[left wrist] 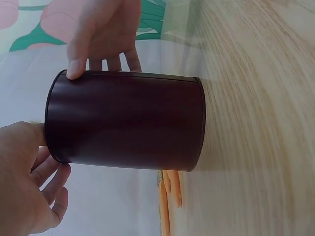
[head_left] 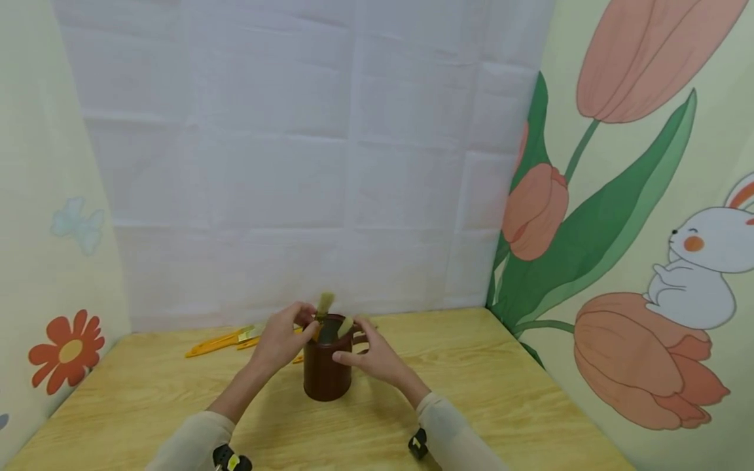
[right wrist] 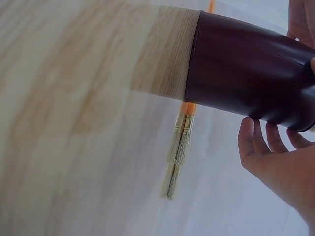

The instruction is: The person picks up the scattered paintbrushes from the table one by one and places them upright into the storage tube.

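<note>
"Two hands at work there. Can you see how they sit?"

"The left hand (head_left: 281,337) seems to pinch one brush (head_left: 326,303), thumb against fingers, at the mouth of the brown cup (head_left: 327,374). The right hand (head_left: 379,356) grips the cup near its rim, thumb in front, fingers beyond."

"And the cup itself?"

"Upright on the table (head_left: 147,392), between the hands."

"So which step is this?"

"I'd judge it's the handling of a brush at the cup's mouth, bristles up, with the cup steadied. Whether it's going in or coming out, I can't tell. Either way, the next move seems to call for a firm right hand and a straight path for the handle."

"Count things for me."

"One cup. Two bristle ends at its mouth: the pinched brush, and a second brush (head_left: 345,326) beside the right hand. What sits deeper is hidden. Behind the cup lie loose brushes (head_left: 215,343), at least three by their orange handles; they overlap, so I can't settle the total."

"Farther off?"

"One white cloth (head_left: 271,163) behind, one red flower (head_left: 67,351) to the left, one rabbit (head_left: 689,294) among three large tulips (head_left: 536,212) on the right, plus a sliver of another."
</note>
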Action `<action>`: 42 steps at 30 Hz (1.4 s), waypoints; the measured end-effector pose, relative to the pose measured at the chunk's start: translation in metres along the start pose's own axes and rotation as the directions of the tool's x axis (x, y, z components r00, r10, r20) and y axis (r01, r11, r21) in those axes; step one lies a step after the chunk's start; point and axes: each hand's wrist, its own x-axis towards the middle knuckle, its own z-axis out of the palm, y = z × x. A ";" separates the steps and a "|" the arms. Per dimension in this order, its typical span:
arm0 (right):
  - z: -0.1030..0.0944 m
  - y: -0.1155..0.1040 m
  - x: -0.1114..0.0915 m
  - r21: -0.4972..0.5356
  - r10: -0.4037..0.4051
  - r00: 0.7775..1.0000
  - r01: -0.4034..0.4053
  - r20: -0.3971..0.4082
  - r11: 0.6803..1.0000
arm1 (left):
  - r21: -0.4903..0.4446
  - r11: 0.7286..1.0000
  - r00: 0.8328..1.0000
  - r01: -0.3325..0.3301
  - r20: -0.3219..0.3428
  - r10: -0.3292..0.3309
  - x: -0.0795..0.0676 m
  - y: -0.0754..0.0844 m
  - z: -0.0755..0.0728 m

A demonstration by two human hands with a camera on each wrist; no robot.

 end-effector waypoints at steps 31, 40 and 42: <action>0.000 -0.001 -0.001 0.012 -0.023 1.000 0.022 0.008 1.000 | -0.031 0.999 0.999 0.019 -0.044 -0.021 -0.004 -0.035 -0.009; 0.000 -0.002 -0.002 0.010 -0.013 1.000 0.013 0.017 1.000 | 0.035 0.996 0.996 0.084 -0.038 -0.083 -0.008 -0.073 -0.018; -0.001 -0.002 -0.004 0.011 -0.011 1.000 0.011 0.013 1.000 | 0.048 0.994 0.995 0.098 -0.034 -0.096 -0.009 -0.078 -0.019</action>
